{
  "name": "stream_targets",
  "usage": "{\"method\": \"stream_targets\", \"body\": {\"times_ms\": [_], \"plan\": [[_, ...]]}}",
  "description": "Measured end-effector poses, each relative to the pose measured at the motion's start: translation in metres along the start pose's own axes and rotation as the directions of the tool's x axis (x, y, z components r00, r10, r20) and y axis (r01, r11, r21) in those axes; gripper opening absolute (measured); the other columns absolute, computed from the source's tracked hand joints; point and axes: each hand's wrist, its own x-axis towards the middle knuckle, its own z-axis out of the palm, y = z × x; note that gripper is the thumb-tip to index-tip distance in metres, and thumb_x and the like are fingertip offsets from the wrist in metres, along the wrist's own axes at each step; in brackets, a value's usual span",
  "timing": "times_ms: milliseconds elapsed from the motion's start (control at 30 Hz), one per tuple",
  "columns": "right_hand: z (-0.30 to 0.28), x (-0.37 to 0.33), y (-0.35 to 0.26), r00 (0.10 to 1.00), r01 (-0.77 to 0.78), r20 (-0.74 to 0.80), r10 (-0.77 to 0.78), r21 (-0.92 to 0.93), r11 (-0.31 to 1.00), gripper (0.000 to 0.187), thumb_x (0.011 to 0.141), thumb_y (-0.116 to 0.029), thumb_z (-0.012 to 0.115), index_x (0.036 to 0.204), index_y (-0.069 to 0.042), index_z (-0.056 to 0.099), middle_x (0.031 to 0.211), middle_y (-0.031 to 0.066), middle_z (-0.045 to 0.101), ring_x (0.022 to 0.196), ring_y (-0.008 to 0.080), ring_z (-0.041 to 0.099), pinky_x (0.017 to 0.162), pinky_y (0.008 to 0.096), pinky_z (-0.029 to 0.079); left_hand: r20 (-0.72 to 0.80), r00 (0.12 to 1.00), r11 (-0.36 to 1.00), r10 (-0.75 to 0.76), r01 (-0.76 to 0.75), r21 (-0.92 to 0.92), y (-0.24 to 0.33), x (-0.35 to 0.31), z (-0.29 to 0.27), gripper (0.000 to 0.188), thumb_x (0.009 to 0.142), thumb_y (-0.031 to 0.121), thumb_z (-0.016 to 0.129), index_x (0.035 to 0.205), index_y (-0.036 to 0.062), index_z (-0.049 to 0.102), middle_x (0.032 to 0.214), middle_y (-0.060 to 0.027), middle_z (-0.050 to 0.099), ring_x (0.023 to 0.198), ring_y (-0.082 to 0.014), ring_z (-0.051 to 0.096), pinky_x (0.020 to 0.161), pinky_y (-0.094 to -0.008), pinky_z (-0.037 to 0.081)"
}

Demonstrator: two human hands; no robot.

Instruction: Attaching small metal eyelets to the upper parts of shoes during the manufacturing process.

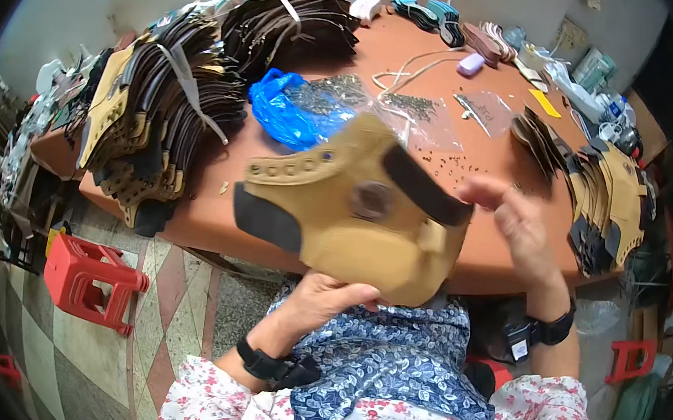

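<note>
A tan shoe upper [334, 234] with dark collar pieces, a row of eyelet holes along one edge and a round dark patch is held up over the table's front edge. My left hand [327, 299] grips it from below, thumb on the facing side and the other fingers hidden behind. Just off its right end, by the black strip, is my right hand [515, 225]. Its fingers are bent and smeared by motion, so I cannot make out whether anything is between them.
Bundled shoe uppers [188, 104] are piled at the left, with another stack [612, 206] at the right. Behind lie a blue plastic bag [281, 114], small metal pieces [413, 106] on clear plastic, and a pen-like tool [474, 114]. A red stool [91, 278] stands left on the floor.
</note>
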Motion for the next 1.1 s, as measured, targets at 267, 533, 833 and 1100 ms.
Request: {"method": "stream_targets", "body": {"times_ms": [267, 533, 833, 1100], "plan": [[0.02, -0.031, 0.069, 0.984, -0.175, 0.02, 0.179, -0.118, 0.977, 0.032, 0.092, -0.02, 0.069, 0.115, 0.001, 0.068, 0.102, 0.0122, 0.073, 0.09, 0.0206, 0.067, 0.082, 0.0331, 0.051, 0.061, 0.983, 0.942, -0.176, 0.186, -0.28, -0.042, -0.005, -0.012, 0.037, 0.098, 0.021, 0.063, 0.127, -0.002, 0.059, 0.114, -0.0167, 0.069, 0.095, -0.0262, 0.072, 0.08, -0.0334, 0.061], [-0.011, 0.025, 0.088, 0.971, -0.113, 0.15, 0.187, -0.401, 0.909, 0.031, 0.093, -0.026, 0.067, 0.111, -0.001, 0.072, 0.098, 0.017, 0.074, 0.09, 0.0262, 0.07, 0.082, 0.0362, 0.053, 0.243, 0.894, 0.889, -0.376, 0.275, 0.365, -0.016, 0.0, -0.003, 0.044, 0.096, 0.019, 0.067, 0.138, 0.0078, 0.059, 0.117, -0.0074, 0.069, 0.104, -0.0158, 0.066, 0.091, -0.0299, 0.051], [-0.001, 0.039, 0.117, 0.996, -0.052, 0.03, 0.082, -0.549, 0.834, 0.027, 0.089, -0.026, 0.068, 0.103, -0.002, 0.072, 0.095, 0.0159, 0.071, 0.09, 0.0322, 0.067, 0.08, 0.0403, 0.052, 0.307, 0.942, 0.25, 0.133, -0.332, 0.91, 0.024, 0.066, 0.017, 0.062, 0.088, 0.033, 0.073, 0.14, 0.0065, 0.053, 0.144, -0.0168, 0.049, 0.131, -0.0368, 0.048, 0.106, -0.0441, 0.042], [0.012, 0.006, 0.102, 0.982, 0.119, 0.015, -0.186, -0.819, 0.562, 0.037, 0.088, -0.029, 0.07, 0.118, -0.008, 0.065, 0.126, 0.0118, 0.059, 0.115, 0.0298, 0.056, 0.098, 0.0441, 0.039, 0.254, 0.963, -0.07, 0.088, -0.249, 0.966, -0.023, 0.088, 0.015, 0.085, 0.085, 0.064, 0.063, 0.149, 0.0122, 0.041, 0.156, -0.0143, 0.035, 0.146, -0.0424, 0.026, 0.114, -0.0577, 0.023]]}}
